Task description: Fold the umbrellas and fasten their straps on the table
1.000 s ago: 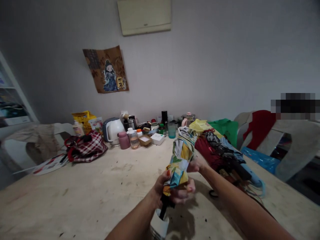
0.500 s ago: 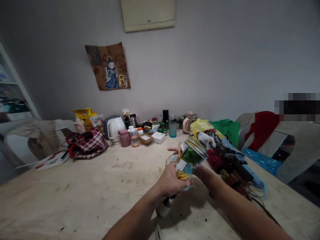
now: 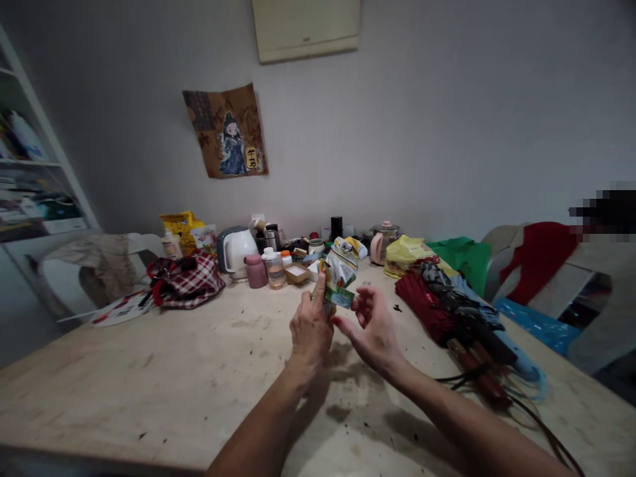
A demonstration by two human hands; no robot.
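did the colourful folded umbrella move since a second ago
Yes. The colourful printed folded umbrella, gripped in the left hand, now points away toward the white electric kettle end of the table.

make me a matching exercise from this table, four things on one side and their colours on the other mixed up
Things:
1. kettle
2. checked bag
3. folded umbrella in the left hand
4. plastic bag by the pink pot

Colours:
a. yellow
b. white
c. many-coloured print
d. red and white

Pairs: 1-b, 2-d, 3-c, 4-a
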